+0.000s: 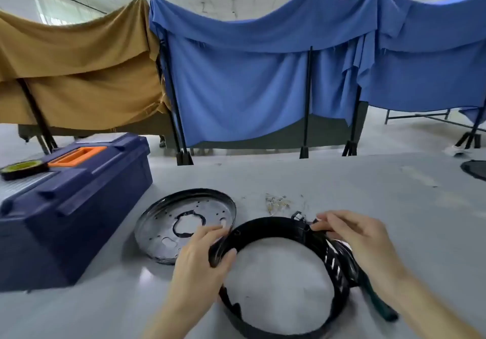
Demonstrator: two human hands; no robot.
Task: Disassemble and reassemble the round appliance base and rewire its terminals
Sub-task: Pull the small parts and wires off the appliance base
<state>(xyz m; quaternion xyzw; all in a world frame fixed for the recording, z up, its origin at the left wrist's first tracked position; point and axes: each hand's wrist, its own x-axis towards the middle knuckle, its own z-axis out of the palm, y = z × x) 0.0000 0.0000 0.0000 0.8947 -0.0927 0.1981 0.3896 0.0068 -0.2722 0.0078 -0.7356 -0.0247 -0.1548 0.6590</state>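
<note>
Black base ring [276,273]: on tabletop [342,186], near edge cut off by the frame. Left hand [200,257] grip clamps its left wall; right hand [352,236] pinches far-right rim, terminals there indistinct. Perforated metal plate [184,223] beside.

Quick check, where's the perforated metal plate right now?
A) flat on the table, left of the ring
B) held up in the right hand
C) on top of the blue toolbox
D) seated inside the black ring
A: the metal plate lies on the table just left of the black ring, whose open middle shows bare table; the left hand and right hand grip the ring, not the plate.
</note>
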